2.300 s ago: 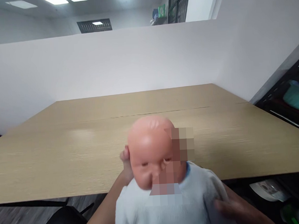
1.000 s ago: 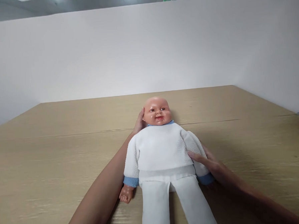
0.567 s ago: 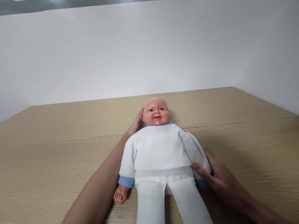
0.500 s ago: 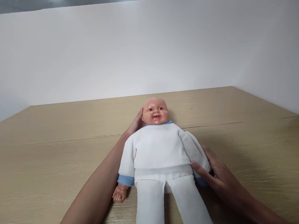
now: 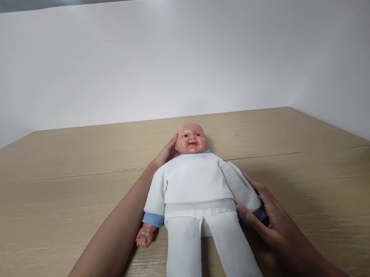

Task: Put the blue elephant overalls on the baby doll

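Plainly, the doll point(image 5: 198, 179) lies face up along the middle of the table point(image 5: 67, 202), between the two hands, its bald head point(image 5: 191, 137) toward the wall point(image 5: 168, 61) and its legs running out of the lower edge of the view. The left hand point(image 5: 167, 152) reaches up along one side of the body, past the shoulder; a fingertip shows against the side of the head, while the other fingers are hidden behind the head and collar point(image 5: 195, 152), so whether they are closed cannot be told. The right hand point(image 5: 253, 201) is at the other side, curved about the white sleeve point(image 5: 241, 185): the sleeve sits between the thumb, whose tip is beside the waist of the white trousers point(image 5: 184, 242), and the fingers, set apart from it along the sleeve's outer edge. How firmly they close cannot be told. Near the left forearm point(image 5: 115, 225), the doll's free hand point(image 5: 145, 235) pokes from a blue cuff point(image 5: 153, 219).
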Demonstrator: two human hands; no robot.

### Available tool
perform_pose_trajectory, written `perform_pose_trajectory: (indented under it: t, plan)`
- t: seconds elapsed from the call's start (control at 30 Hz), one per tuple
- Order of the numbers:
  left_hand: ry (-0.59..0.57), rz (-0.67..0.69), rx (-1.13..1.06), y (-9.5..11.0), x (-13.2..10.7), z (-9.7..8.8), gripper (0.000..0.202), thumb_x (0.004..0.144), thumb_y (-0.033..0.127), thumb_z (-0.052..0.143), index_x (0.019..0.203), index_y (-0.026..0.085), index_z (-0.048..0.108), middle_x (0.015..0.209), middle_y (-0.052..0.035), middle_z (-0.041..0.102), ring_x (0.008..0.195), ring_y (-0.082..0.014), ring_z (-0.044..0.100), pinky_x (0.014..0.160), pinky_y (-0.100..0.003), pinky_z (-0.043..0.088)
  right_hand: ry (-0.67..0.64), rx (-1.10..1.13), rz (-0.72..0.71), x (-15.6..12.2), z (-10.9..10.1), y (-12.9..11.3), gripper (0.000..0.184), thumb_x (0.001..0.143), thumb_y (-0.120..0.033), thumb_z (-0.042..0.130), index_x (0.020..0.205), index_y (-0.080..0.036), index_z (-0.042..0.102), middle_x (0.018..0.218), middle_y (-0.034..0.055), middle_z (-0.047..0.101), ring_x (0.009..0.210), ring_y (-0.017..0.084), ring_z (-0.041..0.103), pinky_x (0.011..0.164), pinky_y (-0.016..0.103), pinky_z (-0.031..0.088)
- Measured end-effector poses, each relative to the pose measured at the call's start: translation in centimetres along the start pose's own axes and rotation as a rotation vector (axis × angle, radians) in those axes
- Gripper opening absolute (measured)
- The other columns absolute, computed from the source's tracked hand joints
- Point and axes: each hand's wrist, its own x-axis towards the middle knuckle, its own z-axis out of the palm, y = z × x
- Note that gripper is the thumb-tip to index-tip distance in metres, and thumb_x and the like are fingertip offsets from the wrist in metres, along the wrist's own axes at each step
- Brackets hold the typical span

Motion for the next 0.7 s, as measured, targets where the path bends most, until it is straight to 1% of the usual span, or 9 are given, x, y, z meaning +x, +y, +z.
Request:
perform_pose_trajectory:
  t: [0.13, 0.27, 0.43, 0.53, 0.7]
  plan:
    - [0.060, 0.015, 0.015, 0.29, 0.21, -0.78, 0.079, 0.105, 0.067, 0.052, 0.162, 0.012, 0.051, 0.154, -0.0158, 0.065, 0.148, -0.0365, 0.058, 0.135, -0.053, 0.034, 0.000, -0.013, -0.012, 0.05, -0.03, -0.10, 0.076, 0.098, -0.066, 0.064, 0.163, -0.036, 0.040, 0.166, 0.0088, 0.051, 0.152, 0.037, 0.051, 0.126, 0.060, 0.045]
    - [0.065, -0.007, 0.021, 0.39, 0.00, -0.60, 0.078, 0.105, 0.066, 0.053, 0.163, 0.014, 0.050, 0.155, -0.0146, 0.065, 0.149, -0.0360, 0.057, 0.135, -0.053, 0.034, -0.006, -0.026, -0.038, 0.01, 0.01, -0.02, 0.075, 0.098, -0.064, 0.065, 0.163, -0.039, 0.039, 0.164, 0.0069, 0.053, 0.150, 0.036, 0.053, 0.125, 0.060, 0.048]
    - [0.076, -0.020, 0.033, 0.33, -0.01, -0.45, 0.079, 0.105, 0.067, 0.052, 0.163, 0.013, 0.050, 0.152, -0.0154, 0.067, 0.147, -0.0369, 0.059, 0.134, -0.054, 0.033, 0.006, -0.033, -0.055, -0.03, 0.16, 0.13, 0.078, 0.095, -0.065, 0.066, 0.163, -0.038, 0.039, 0.163, 0.0091, 0.055, 0.148, 0.039, 0.056, 0.120, 0.063, 0.052]
    - [0.107, -0.026, 0.049, 0.31, 0.09, -0.58, 0.080, 0.104, 0.067, 0.053, 0.163, 0.014, 0.049, 0.150, -0.0154, 0.069, 0.145, -0.0369, 0.061, 0.134, -0.054, 0.033, -0.003, -0.036, -0.050, 0.02, 0.17, 0.14, 0.076, 0.096, -0.064, 0.065, 0.163, -0.037, 0.040, 0.163, 0.0091, 0.055, 0.147, 0.039, 0.057, 0.120, 0.063, 0.053]
    - [0.143, -0.048, 0.039, 0.15, 0.17, -0.64, 0.080, 0.102, 0.069, 0.056, 0.160, 0.014, 0.053, 0.148, -0.0159, 0.070, 0.142, -0.0368, 0.064, 0.132, -0.052, 0.038, 0.003, -0.038, -0.035, 0.00, 0.14, 0.21, 0.077, 0.095, -0.066, 0.065, 0.162, -0.036, 0.041, 0.162, 0.0086, 0.056, 0.145, 0.039, 0.060, 0.119, 0.060, 0.054]
